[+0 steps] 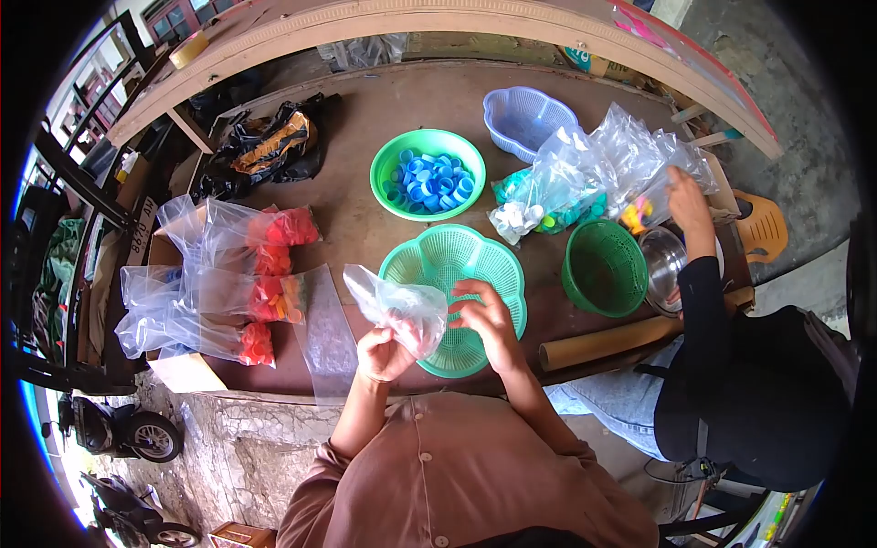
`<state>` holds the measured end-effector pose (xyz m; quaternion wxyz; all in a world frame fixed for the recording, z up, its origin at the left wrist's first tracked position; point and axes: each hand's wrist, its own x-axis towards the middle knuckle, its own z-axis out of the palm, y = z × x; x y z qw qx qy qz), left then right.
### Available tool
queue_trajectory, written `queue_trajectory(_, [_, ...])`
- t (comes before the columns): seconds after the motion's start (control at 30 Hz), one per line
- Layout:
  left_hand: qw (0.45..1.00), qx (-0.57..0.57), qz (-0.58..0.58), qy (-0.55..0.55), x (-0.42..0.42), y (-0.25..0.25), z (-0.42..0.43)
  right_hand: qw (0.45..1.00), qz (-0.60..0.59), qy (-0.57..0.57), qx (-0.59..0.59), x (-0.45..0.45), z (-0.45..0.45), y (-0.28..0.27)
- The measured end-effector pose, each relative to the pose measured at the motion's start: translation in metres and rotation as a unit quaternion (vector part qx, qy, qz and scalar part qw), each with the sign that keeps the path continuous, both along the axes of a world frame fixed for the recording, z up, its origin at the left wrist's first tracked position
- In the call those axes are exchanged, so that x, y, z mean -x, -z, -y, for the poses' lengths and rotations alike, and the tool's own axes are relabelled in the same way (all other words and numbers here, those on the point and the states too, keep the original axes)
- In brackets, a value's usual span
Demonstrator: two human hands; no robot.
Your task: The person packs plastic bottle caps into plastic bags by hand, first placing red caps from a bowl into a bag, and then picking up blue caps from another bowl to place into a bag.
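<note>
A clear plastic bag [399, 306] is gripped by my left hand [384, 354], fingers closed on its lower side. Something pinkish shows through the plastic, but I cannot make out what it is. Just right of the bag, my right hand [489, 324] has its fingers apart and slightly bent, holding nothing. Both hands are above the near part of a light green flower-shaped basket [513, 301], whose visible inside shows no contents. Behind it stands a bright green bowl [382, 155] filled with blue bottle caps [431, 181].
Filled plastic bags [265, 301] with red and orange pieces lie left. Right are a purple basket [525, 114], more bags [585, 164], a dark green basket [594, 274], a metal bowl [662, 260] and a cardboard tube [603, 342]. A co-worker's hand [690, 205] touches the bags there.
</note>
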<state>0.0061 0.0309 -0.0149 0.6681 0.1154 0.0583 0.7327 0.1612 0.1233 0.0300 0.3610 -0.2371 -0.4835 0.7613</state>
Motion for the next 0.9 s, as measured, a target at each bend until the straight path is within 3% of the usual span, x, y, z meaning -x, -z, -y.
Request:
queue_trajectory(0.07, [0.990, 0.023, -0.135, 0.039, 0.004, -0.009, 0.000, 0.987, 0.086, -0.027, -0.130, 0.004, 0.006, -0.005])
queue_trajectory(0.1, [0.990, 0.022, -0.135, 0.039, 0.004, -0.010, -0.001, 0.981, 0.113, -0.007, -0.159, 0.006, 0.009, -0.008])
queue_trajectory(0.17, [0.978, 0.056, -0.192, 0.059, 0.004, -0.010, 0.002, 0.998, 0.041, -0.025, -0.050, 0.006, 0.005, 0.010])
queue_trajectory(0.23, [0.975, 0.058, -0.206, 0.066, 0.008, -0.005, 0.005, 0.999, -0.009, 0.052, 0.006, 0.004, 0.005, 0.012])
queue_trajectory(0.3, [0.974, 0.096, -0.205, 0.023, 0.011, 0.005, 0.004, 0.989, -0.026, 0.124, -0.077, 0.003, 0.003, 0.009])
queue_trajectory(0.37, [0.966, 0.147, -0.209, -0.035, 0.000, -0.025, -0.001, 0.968, 0.025, 0.197, -0.150, 0.003, 0.001, 0.013])
queue_trajectory(0.4, [0.885, 0.154, -0.414, -0.149, -0.001, -0.027, -0.001, 0.968, 0.026, 0.199, -0.150, 0.003, 0.001, 0.012])
queue_trajectory(0.43, [0.749, 0.150, -0.593, -0.253, -0.002, -0.030, 0.000, 0.936, 0.069, 0.234, -0.254, 0.003, 0.000, 0.009])
queue_trajectory(0.47, [0.666, 0.112, -0.678, -0.289, -0.004, -0.034, 0.002, 0.890, 0.111, 0.264, -0.354, 0.003, 0.000, 0.006])
queue_trajectory(0.5, [0.667, 0.112, -0.678, -0.288, -0.007, -0.044, 0.003, 0.890, 0.113, 0.265, -0.354, 0.005, 0.003, 0.004])
queue_trajectory(0.6, [0.587, 0.133, -0.775, -0.192, -0.020, -0.059, -0.001, 0.907, 0.084, 0.214, -0.352, 0.009, 0.009, 0.002])
queue_trajectory(0.63, [0.588, 0.135, -0.775, -0.190, -0.020, -0.057, -0.002, 0.908, 0.086, 0.214, -0.349, 0.009, 0.009, 0.001])
queue_trajectory(0.7, [0.633, 0.128, -0.726, -0.237, -0.020, -0.053, -0.005, 0.851, 0.125, 0.157, -0.486, 0.008, 0.008, -0.006])
queue_trajectory(0.9, [0.583, 0.142, -0.766, -0.231, -0.011, -0.052, -0.002, 0.843, 0.141, 0.097, -0.510, 0.003, 0.011, 0.003])
